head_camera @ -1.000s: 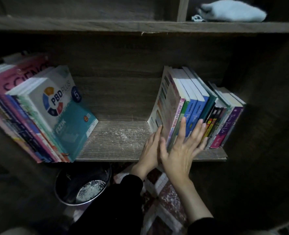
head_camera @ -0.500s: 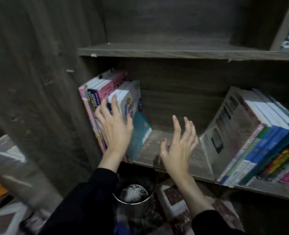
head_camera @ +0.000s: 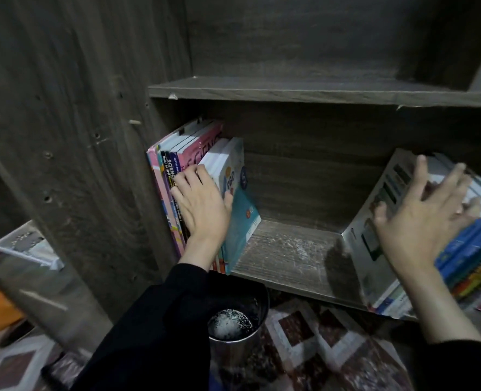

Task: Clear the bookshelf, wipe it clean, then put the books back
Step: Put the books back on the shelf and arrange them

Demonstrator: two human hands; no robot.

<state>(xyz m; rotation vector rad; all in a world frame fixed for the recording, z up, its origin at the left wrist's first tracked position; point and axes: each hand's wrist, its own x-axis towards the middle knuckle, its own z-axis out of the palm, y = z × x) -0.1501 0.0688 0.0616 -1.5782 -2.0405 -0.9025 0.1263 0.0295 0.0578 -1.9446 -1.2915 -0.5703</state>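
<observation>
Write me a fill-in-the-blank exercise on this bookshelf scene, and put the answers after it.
1. The left hand rests on the books at the ____ end of the shelf.
2. The pink book there bears the word ____.
3. The metal bin stands ____ the shelf.
4. Both sleeves are ____.
Missing words: left; SCIENCE; below; black.
</observation>
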